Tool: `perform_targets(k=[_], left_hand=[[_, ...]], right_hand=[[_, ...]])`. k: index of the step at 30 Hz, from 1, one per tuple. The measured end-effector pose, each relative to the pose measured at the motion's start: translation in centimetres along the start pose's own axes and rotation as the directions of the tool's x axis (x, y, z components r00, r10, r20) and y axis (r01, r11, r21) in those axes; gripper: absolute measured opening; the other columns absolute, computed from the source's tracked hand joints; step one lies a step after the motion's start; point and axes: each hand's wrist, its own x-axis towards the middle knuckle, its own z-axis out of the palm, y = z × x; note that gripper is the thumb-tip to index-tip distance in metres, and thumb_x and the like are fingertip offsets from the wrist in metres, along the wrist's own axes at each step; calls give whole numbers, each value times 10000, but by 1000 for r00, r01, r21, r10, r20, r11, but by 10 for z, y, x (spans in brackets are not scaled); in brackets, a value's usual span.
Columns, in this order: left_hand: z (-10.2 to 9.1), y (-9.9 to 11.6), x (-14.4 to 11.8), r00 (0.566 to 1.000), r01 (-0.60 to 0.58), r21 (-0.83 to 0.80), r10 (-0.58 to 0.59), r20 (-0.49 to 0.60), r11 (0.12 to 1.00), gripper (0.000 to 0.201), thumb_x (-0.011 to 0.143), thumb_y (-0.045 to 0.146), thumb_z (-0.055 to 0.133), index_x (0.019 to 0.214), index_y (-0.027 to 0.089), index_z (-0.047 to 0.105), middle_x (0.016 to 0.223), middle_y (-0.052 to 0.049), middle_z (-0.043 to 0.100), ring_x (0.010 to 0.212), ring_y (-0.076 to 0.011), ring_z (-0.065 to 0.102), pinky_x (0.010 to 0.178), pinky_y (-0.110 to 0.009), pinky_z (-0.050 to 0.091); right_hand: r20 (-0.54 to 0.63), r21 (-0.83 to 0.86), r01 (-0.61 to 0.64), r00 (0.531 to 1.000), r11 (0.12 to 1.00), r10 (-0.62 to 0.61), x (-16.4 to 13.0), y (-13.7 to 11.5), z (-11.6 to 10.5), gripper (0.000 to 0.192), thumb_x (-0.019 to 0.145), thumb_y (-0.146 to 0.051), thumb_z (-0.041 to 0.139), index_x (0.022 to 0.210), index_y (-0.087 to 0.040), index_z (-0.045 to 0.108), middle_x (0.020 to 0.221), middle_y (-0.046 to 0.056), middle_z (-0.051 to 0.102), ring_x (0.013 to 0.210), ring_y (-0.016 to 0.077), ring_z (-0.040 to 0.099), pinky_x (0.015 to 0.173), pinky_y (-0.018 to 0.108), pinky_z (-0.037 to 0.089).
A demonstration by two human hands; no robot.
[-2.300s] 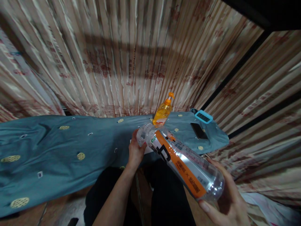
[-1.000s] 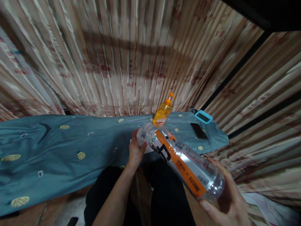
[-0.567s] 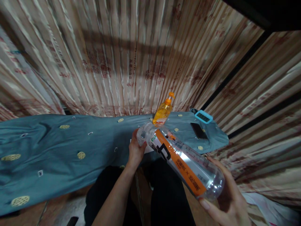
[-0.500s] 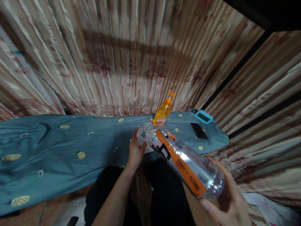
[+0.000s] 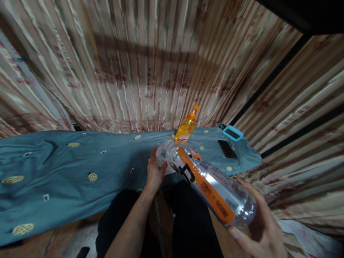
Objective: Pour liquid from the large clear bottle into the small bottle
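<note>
**Big bottle held slantwise over the lap, neck toward the desk**

We hold a large clear bottle (image 5: 206, 182) with an orange label in both hands, above our knees and just near of the desk (image 5: 67, 172) under its teal cloth. Its long axis runs diagonally: the base sits near and to the right, the neck points far and to the left, toward the desk edge, and is tilted slightly upward.

Our right hand (image 5: 258, 229) cups the base from beneath, its grip wrapped partway round the bottle, fingers spread rather than closed. Our left hand (image 5: 155, 172) has its grip closed on the neck end; whether a cap is on there we cannot tell.

In our judgement the main risk is the smooth, wide base sliding out of the right palm, since that hold is only a cradle. If the neck is open, dipping it could spill whatever is inside onto the cloth. A swing farther could also knock the orange pump bottle (image 5: 186, 128) just beyond, or reach the phone (image 5: 227, 149) to the right.
</note>
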Motion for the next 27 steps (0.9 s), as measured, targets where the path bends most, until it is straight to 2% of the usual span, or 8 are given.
perform_targets(k=[4, 10, 14, 19, 27], left_hand=[[0, 0, 0, 1000, -7, -6, 7, 0, 1000, 674, 744, 229, 702, 1393, 206, 523, 1302, -110, 733, 1198, -310, 716, 1041, -443, 570], [2, -3, 1, 1000, -16, -9, 16, -16, 1000, 675, 729, 228, 698, 1382, 205, 529, 1284, -106, 741, 1178, -310, 717, 1033, -450, 573], [2, -1, 0, 1000, -9, -3, 9, -11, 1000, 651, 737, 230, 705, 1367, 220, 543, 1251, -89, 755, 1155, -304, 728, 1009, -433, 583], [1, 1, 0, 1000, -7, -11, 7, -8, 1000, 648, 746, 246, 716, 1367, 213, 537, 1277, -108, 745, 1170, -314, 723, 1021, -447, 574], [0, 2, 0, 1000, 25, 11, -25, -5, 1000, 686, 730, 221, 703, 1392, 191, 525, 1275, -114, 745, 1167, -321, 725, 1012, -450, 575]], right_hand=[[2, -1, 5, 1000, 1000, -5, 0, 0, -1, 800, 923, -435, 755, 1606, -305, 360, 1515, 48, 604, 1313, 232, 686, 1029, 201, 575], [7, -15, 22, 1000, 1000, -22, 1, -1, -1, 800, 933, -441, 741, 1613, -305, 343, 1501, 63, 613, 1278, 250, 709, 984, 233, 615], [6, 1, 26, 1000, 1000, -26, 2, -2, -1, 771, 941, -436, 730, 1604, -310, 358, 1508, 53, 605, 1290, 242, 699, 1008, 223, 598], [7, -9, 14, 1000, 1000, -14, 3, -4, -2, 782, 946, -430, 729, 1613, -305, 341, 1512, 56, 595, 1291, 235, 698, 1006, 209, 594], [-3, -11, 4, 1000, 1000, -4, 1, -2, 0, 813, 924, -441, 752, 1616, -314, 344, 1536, 7, 570, 1339, 179, 657, 1068, 142, 515]])
